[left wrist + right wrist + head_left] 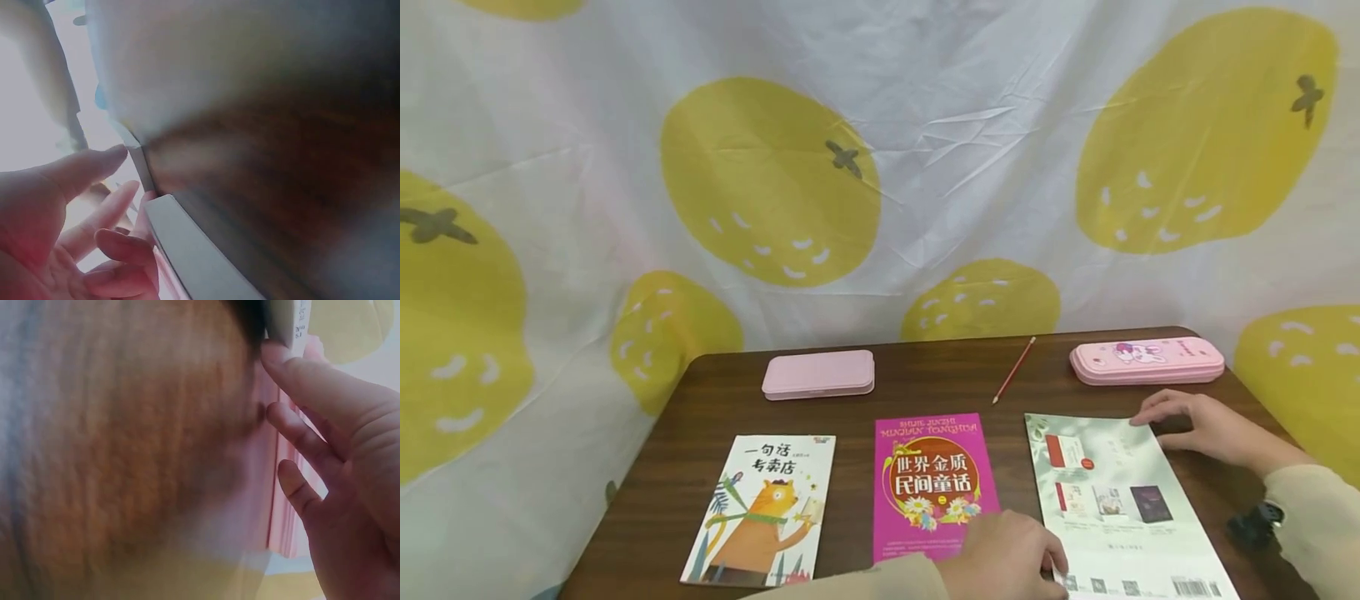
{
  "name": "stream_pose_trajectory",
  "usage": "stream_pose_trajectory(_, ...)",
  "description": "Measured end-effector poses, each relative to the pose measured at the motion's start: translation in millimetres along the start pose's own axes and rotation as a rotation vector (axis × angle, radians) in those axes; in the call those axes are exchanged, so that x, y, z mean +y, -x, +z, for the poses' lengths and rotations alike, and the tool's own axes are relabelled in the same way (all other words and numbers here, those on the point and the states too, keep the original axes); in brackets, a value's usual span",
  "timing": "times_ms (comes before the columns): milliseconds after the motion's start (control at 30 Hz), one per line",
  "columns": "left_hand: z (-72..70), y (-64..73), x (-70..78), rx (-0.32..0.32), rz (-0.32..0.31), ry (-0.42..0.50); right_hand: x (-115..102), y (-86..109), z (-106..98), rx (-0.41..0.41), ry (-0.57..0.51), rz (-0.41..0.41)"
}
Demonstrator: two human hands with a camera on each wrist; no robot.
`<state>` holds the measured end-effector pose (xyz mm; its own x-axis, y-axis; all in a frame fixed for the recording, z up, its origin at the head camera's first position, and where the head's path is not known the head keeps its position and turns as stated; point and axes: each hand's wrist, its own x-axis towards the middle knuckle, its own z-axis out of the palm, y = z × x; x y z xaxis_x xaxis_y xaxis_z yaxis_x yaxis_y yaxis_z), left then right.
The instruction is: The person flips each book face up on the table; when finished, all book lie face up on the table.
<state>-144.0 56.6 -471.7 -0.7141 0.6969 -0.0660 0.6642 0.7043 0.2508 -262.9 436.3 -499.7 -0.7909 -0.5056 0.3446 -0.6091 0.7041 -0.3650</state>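
Observation:
A light green book [1112, 508] lies on the dark wooden table, small book pictures and a barcode on its upward cover. My left hand [1007, 558] holds it by the near left edge, thumb and forefinger at the border, reaching across the lower part of a magenta book [917, 500]. At the far right corner my right hand [1202, 429] grips the same book, thumb along the side and forefinger over the corner. In the right wrist view its thumb [281, 356] touches the book's edge [299, 328]. The left wrist view shows the other fingers loosely bent.
Left of the magenta book lies a white book with a bear [767, 512]. Behind stand a plain pink case [818, 373], a red pencil [1015, 371] and a pink rabbit pencil case [1146, 361]. A lemon-patterned cloth [895, 167] hangs behind the table [647, 475].

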Motion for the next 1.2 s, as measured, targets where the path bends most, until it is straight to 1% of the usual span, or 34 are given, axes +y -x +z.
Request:
stream_pose_trajectory(100,1.2,1.1,-0.4,-0.037,0.0,0.004,-0.5,-2.4,1.0,-0.025,-0.04,-0.012)
stream_pose_trajectory(200,3.3,1.3,-1.3,-0.052,-0.002,-0.002,-0.4,-5.4,3.3,-0.043,-0.078,-0.022)
stream_pose_trajectory(300,5.4,0.4,-0.7,-0.045,-0.007,-0.018,0.6,-6.1,2.9,-0.048,-0.108,-0.031)
stream_pose_trajectory(400,7.4,-1.0,1.0,-0.027,-0.009,-0.055,1.5,-5.6,-0.4,-0.038,-0.14,-0.048)
stream_pose_trajectory(600,12.2,-3.6,7.6,-0.002,-0.081,-0.107,0.5,-9.0,-11.0,-0.033,-0.178,-0.082)
stream_pose_trajectory(667,12.9,-3.6,9.3,0.015,-0.093,-0.113,-0.8,-10.0,-15.0,-0.038,-0.196,-0.092)
stream_pose_trajectory(733,12.2,-2.4,9.5,0.032,-0.091,-0.126,-2.3,-10.8,-18.7,-0.044,-0.22,-0.097)
stream_pose_trajectory(833,9.1,1.3,7.2,0.062,-0.067,-0.136,-4.9,-12.1,-23.9,-0.048,-0.246,-0.108)
stream_pose_trajectory(900,4.8,4.6,5.1,0.079,-0.052,-0.119,-6.3,-12.7,-27.3,-0.044,-0.248,-0.104)
stream_pose_trajectory(1000,-1.4,9.4,1.9,0.117,-0.045,-0.037,-7.2,-13.4,-31.1,-0.029,-0.258,-0.091)
stream_pose_trajectory(1067,-4.8,13.0,-0.3,0.161,-0.039,0.015,-7.2,-13.5,-33.1,-0.014,-0.272,-0.076)
stream_pose_trajectory(1133,-6.7,15.9,-3.0,0.203,-0.033,0.071,-7.8,-13.8,-34.9,-0.01,-0.317,-0.065)
stream_pose_trajectory(1200,-7.3,18.3,-6.1,0.261,-0.014,0.089,-9.4,-14.2,-36.2,0.002,-0.359,-0.033)
